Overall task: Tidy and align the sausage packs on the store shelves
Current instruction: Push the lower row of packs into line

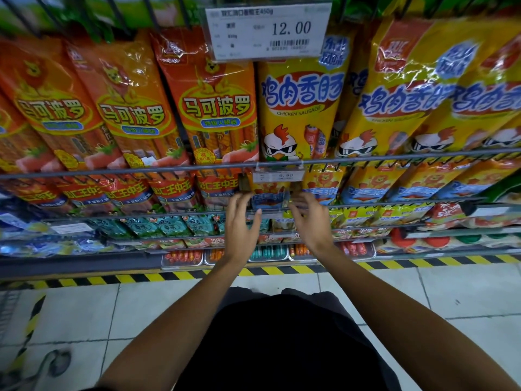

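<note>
Yellow pack (269, 197), both hands' grips flanking

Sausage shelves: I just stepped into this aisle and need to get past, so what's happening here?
A person is straightening stock. Both hands reach to the second rail, the left hand and right hand either side of a yellow-and-blue sausage pack below the 9.90 price tag. The fingertips are at its edges; whether they grip it is unclear. Orange packs and yellow chicken sausage packs hang above.
</note>
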`<control>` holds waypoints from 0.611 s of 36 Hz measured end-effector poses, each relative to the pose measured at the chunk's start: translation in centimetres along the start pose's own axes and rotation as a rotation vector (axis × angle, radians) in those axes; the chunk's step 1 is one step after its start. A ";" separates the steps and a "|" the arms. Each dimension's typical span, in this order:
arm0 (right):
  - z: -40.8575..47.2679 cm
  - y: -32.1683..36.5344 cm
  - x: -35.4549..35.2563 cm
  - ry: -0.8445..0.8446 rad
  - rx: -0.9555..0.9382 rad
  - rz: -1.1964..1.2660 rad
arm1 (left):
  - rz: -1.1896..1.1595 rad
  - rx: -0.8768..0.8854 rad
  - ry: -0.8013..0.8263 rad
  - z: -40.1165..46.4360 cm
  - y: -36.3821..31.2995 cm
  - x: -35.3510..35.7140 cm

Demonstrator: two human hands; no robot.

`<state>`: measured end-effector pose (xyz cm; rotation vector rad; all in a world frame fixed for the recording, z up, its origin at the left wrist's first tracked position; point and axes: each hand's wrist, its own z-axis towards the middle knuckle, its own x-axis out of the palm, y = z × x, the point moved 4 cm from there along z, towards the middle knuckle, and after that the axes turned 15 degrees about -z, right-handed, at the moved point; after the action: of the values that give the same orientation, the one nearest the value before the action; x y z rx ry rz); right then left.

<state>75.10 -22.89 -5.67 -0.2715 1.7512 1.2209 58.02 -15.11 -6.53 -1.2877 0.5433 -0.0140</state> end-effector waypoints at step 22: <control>-1.2 3.7 0.4 0.195 -0.232 -0.076 | 0.015 -0.184 0.273 -0.3 1.1 -5.1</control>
<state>71.88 -21.95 -3.69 -0.6059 1.7450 1.3800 53.10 -13.44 -5.65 -1.4716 0.8027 -0.1317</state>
